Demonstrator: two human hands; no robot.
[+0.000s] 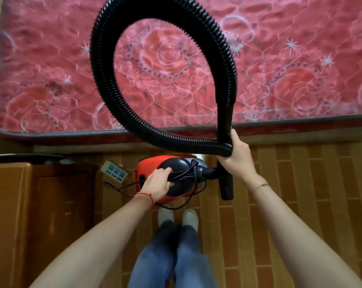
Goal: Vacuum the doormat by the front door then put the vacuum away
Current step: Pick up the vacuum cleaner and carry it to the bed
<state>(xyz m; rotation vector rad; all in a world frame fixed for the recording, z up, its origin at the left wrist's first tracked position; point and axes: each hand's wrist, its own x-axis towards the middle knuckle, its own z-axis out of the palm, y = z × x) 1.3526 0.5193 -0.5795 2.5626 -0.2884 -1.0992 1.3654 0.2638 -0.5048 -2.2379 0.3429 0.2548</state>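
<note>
The left hand (158, 183) is curled over the black top of the red vacuum (176, 179), its fingers wrapped round the handle there together with strands of the black power cord (188, 173), which loops loosely over the body and trails below the hand toward the person's feet. The vacuum sits low over the brick-patterned floor (300, 204), just beyond the two light slippers (165, 215), between the hands and slightly nearer the left one. The right hand (236, 156) is closed in a fist round the black ribbed hose (105, 80), gripping two stretches of it where they cross; from this hand the hose rises and arcs in a large loop up and over to the left, in front of a pink rose-patterned mattress (51, 59). Directly under the right hand a rigid black tube (227, 188) hangs down beside the vacuum's front socket. Left of the left hand a white power strip (114, 171) lies on the floor, next to a brown wooden cabinet (40, 204). A red string circles the left wrist, and a thin chain circles the right.
</note>
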